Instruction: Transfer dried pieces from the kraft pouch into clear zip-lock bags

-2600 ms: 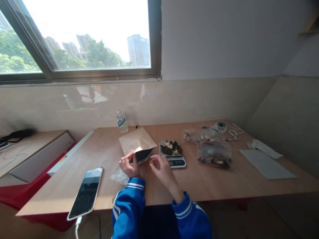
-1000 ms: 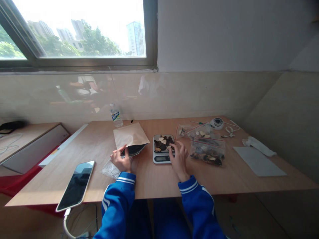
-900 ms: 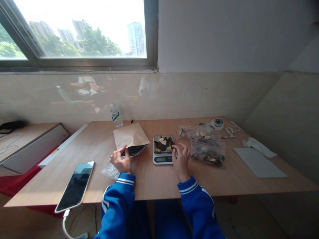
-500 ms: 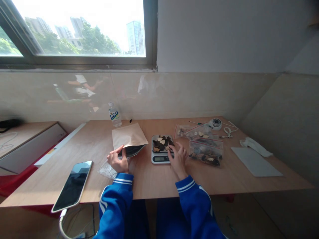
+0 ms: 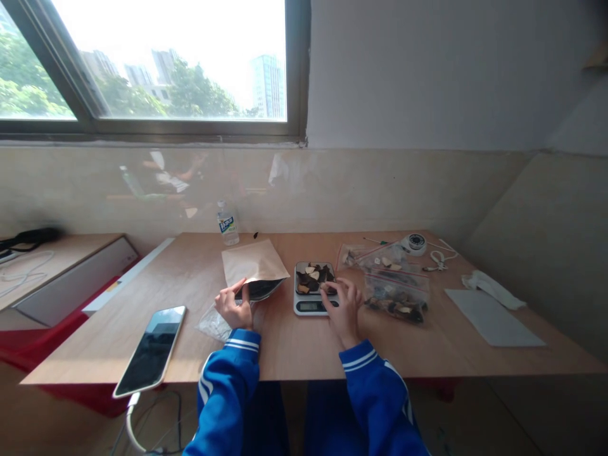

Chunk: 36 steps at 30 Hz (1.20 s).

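Your left grip (image 5: 235,309) pinches the paper bag (image 5: 254,261) by its gaping mouth, beside the scale (image 5: 308,307). Right grip (image 5: 345,309) nearly closed at the dried pieces (image 5: 310,277); can't tell if one's held. Pinch lightly, don't press down.

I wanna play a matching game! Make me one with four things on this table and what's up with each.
Things:
1. flat brown paper bag
2. white digital scale
3. black-screened rectangular phone
4. clear plastic bottle

Clues:
A. has a white cable plugged in
B. stands near the wall
C. held by the left hand
D. carries dark and pale pieces

Pairs: 1-C, 2-D, 3-A, 4-B
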Motion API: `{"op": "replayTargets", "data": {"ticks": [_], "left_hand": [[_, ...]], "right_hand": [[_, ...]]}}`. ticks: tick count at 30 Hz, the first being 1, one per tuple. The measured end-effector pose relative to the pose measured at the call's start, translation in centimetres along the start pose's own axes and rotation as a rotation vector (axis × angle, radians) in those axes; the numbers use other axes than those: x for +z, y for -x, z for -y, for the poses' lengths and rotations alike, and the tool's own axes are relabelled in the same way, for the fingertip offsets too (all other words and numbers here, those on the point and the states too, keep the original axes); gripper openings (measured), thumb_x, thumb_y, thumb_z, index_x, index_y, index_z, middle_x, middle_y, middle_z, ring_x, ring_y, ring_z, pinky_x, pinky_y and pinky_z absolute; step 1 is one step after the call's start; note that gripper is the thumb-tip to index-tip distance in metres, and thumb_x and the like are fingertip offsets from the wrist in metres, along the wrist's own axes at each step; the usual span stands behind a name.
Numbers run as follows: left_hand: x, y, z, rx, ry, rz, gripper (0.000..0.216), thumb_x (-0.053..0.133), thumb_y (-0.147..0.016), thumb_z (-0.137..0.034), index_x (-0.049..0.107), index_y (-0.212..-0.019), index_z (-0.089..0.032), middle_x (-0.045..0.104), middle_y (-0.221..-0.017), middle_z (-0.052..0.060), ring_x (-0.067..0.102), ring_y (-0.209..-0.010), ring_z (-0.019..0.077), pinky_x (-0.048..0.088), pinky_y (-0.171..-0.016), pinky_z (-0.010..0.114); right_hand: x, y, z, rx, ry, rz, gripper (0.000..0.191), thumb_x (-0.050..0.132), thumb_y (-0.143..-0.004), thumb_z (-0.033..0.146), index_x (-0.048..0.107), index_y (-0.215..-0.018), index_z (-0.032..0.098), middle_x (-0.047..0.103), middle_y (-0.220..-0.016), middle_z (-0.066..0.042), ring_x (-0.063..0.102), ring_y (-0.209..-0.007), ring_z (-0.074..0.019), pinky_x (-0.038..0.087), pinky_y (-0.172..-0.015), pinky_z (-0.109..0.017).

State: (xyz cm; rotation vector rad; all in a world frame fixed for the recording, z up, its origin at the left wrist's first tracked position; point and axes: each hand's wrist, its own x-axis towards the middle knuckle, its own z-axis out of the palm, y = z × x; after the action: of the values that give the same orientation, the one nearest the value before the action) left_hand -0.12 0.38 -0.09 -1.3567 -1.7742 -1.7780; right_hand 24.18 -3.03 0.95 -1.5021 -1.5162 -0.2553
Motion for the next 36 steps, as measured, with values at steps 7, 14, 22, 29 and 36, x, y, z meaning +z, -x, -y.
{"op": "replayTargets", "data": {"ticks": [7,14,22,29,36], "left_hand": [[-0.5,-0.2,-0.7,-0.017,0.022,0.006,0.034,0.050,-0.085,-0.043,0.069,-0.085,-0.015,0.068,-0.085,0.009,0.056,-0.078,0.0211,0.040,-0.082,0.038],[-0.3,-0.2,-0.4,-0.013,0.039,0.013,0.031,0.052,-0.085,-0.042,0.069,-0.086,-0.016,0.067,-0.084,0.008,0.056,-0.078,0.0202,0.040,-0.083,0.038],[-0.2,-0.2,-0.8,-0.014,0.018,0.037,0.031,0.053,-0.083,-0.043,0.069,-0.082,-0.017,0.068,-0.082,0.008,0.057,-0.076,0.0204,0.039,-0.081,0.037],[0.0,-0.7,-1.4,-0.104,-0.166,0.111,0.031,0.048,-0.085,-0.040,0.069,-0.094,-0.019,0.067,-0.092,0.009,0.056,-0.089,0.0234,0.037,-0.085,0.037],[3.4,-5.4,-0.7,-0.247,-0.262,0.453,0.020,0.060,-0.076,-0.035,0.067,-0.086,-0.019,0.067,-0.090,0.013,0.056,-0.095,0.0298,0.037,-0.085,0.047]], "right_hand": [[4.1,0.3,10.1,-0.251,-0.137,0.268,0.021,0.047,-0.091,0.026,0.065,-0.102,0.022,0.060,-0.082,-0.005,0.052,-0.081,-0.0200,0.038,-0.074,-0.033],[6.7,2.9,11.8,-0.203,-0.196,0.350,0.026,0.043,-0.090,0.015,0.061,-0.108,0.021,0.062,-0.085,-0.005,0.054,-0.082,-0.0210,0.039,-0.075,-0.034],[4.6,4.1,9.6,-0.141,-0.442,0.481,0.021,0.045,-0.084,0.008,0.062,-0.088,0.019,0.062,-0.083,-0.004,0.054,-0.081,-0.0181,0.043,-0.076,-0.030],[4.9,4.2,9.7,-0.162,-0.488,0.545,0.021,0.045,-0.083,0.007,0.062,-0.089,0.019,0.064,-0.083,-0.003,0.056,-0.081,-0.0171,0.044,-0.077,-0.028],[5.0,4.4,9.6,-0.180,-0.484,0.579,0.022,0.047,-0.082,0.006,0.061,-0.092,0.019,0.066,-0.089,-0.002,0.058,-0.088,-0.0159,0.045,-0.082,-0.027]]}}
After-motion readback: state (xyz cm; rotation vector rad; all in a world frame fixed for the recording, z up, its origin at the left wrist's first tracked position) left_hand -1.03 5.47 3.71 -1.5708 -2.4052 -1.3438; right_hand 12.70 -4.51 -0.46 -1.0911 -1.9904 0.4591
